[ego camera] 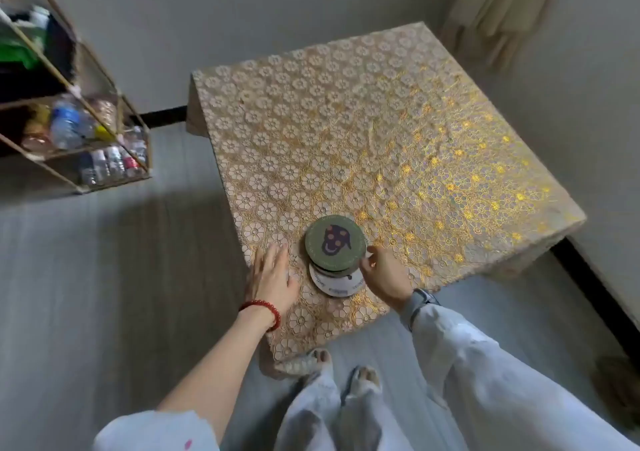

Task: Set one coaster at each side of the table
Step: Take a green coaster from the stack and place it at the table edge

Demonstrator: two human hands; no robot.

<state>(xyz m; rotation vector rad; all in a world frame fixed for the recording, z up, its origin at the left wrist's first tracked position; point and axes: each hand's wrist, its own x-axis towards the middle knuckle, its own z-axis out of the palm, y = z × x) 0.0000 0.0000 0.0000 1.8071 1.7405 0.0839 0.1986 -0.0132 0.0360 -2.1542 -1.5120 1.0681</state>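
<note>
A stack of round coasters point(335, 244) stands near the front corner of the table point(398, 132), which wears a gold floral lace cloth. The top coaster is green with a dark smiling figure; a white printed coaster point(334, 286) pokes out at the stack's base. My right hand point(382, 276) pinches the right edge of the green top coasters between thumb and fingers. My left hand point(272, 274), with a red bead bracelet on its wrist, lies flat and open on the cloth just left of the stack, apart from it.
A gold wire shelf point(79, 132) with plastic bottles stands on the floor at the left. A curtain point(498, 7) hangs behind the table's far corner. Walls run close along the table's far and right sides. My feet point(343, 371) are at the table's front corner.
</note>
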